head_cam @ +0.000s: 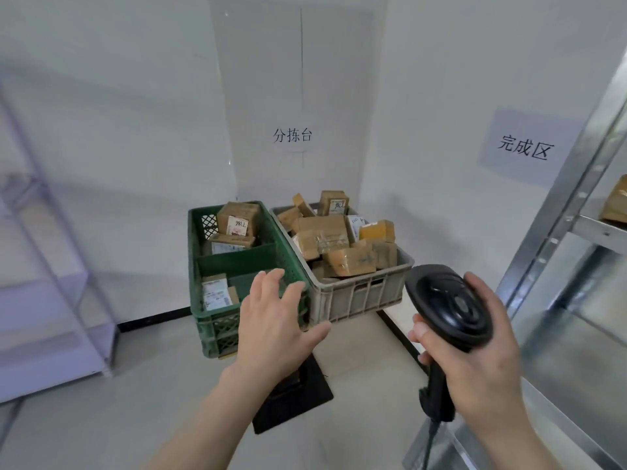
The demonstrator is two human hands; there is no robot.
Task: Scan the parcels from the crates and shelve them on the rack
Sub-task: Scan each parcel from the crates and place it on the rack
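Parcels: small brown cardboard parcels [339, 242] with white labels lie heaped in the grey slatted plastic crate [359, 293]; a few more sit in the green mesh plastic crate [217, 320] just beside it, one label-up [216, 293] in the near compartment.
Head view, left hand: the left hand [274, 320] hovers above the green crate's near corner, fingers spread and holding nothing, likely reaching in for a parcel.
Head view, right hand: the right hand [475, 354] curls round the handle of the black handheld barcode scanner [448, 307], head tipped toward the crates, probably ready to scan whatever is lifted.
Rack: the grey metal shelving rack [576, 212] stands at the right, one brown parcel [615, 201] already on a shelf.
Writing: wall signs read "分拣台" [292, 135] above the crates and "完成区" [523, 147] beside the rack; handwritten "98LL" shows on two parcels.
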